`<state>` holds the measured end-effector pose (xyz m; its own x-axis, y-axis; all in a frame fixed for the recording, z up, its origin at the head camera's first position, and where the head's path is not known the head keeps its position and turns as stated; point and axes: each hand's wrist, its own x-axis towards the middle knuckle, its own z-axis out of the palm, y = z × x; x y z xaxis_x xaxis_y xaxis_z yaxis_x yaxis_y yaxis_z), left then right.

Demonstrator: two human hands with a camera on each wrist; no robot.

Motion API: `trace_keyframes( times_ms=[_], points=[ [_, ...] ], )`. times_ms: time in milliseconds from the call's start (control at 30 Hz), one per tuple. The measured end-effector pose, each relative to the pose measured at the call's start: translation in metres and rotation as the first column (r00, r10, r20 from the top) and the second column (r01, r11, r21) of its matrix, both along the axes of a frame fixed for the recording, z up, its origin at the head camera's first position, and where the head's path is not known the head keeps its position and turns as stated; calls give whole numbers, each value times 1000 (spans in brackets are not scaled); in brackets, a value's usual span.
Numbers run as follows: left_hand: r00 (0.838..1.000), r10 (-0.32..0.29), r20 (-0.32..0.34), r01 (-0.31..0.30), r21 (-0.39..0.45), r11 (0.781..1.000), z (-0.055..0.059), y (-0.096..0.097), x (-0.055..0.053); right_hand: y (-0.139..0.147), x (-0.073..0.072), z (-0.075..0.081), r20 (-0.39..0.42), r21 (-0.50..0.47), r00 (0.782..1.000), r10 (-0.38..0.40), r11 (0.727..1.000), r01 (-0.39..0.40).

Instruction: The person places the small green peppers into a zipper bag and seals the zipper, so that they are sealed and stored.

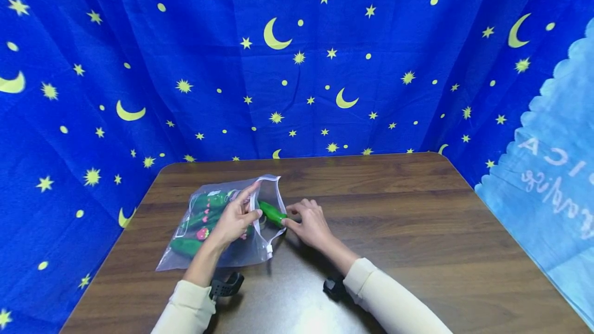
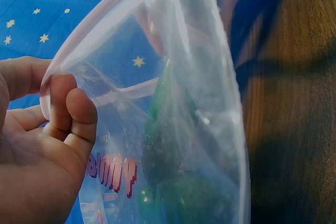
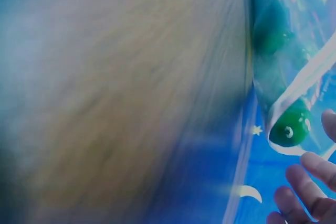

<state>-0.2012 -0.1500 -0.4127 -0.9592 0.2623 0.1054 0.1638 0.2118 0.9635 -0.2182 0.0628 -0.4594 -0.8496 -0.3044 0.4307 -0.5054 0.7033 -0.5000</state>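
A clear zip bag (image 1: 248, 255) with a white slider edge lies on the left of the table, its mouth held apart toward the right. My left hand (image 1: 232, 223) pinches the rim of that mouth between thumb and fingers. At the mouth sits a glossy green elongated vegetable (image 1: 272, 214), tilted, its rounded end inside the rim in the right wrist view. The right hand (image 1: 312, 224) is at this end, thumb right beside it. In the right wrist view its fingers (image 3: 304, 190) are spread and loosely bent. More green things (image 1: 186, 246) show through the printed plastic.
The brown wooden table (image 1: 394, 205) extends to the right of the bag. Behind it hangs a blue curtain (image 1: 325, 76) with moons and stars, and a light blue cloth (image 1: 547, 169) hangs at the right. Black wrist bands (image 1: 226, 285) are worn below both hands.
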Motion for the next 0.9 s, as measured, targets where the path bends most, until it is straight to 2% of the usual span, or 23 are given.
trace_keyframes(
  times_ms=[100, 267, 633, 767, 900],
  points=[
    [1000, 6, 1, -6, -2, 1000, -1, 0, 0, 7, 2, -1, 17, -48, 1000, 18, 999, -17],
    [1000, 26, 10, -26, -15, 1000, 0, -1, 0, 16, 6, -3, 108, -118, 993, 56, 992, -44],
    [1000, 12, 4, -12, -6, 1000, 1, 0, 1, 21, 11, -4, 262, -255, 952, 157, 963, -89],
    [1000, 9, 5, -9, 0, 1000, 2, 1, 0, 18, 11, -4, 291, -289, 937, 195, 951, -108],
    [1000, 4, 7, -4, 3, 1000, 2, 2, 1, 14, 11, -3, 281, -341, 927, 249, 929, -147]
  ],
)
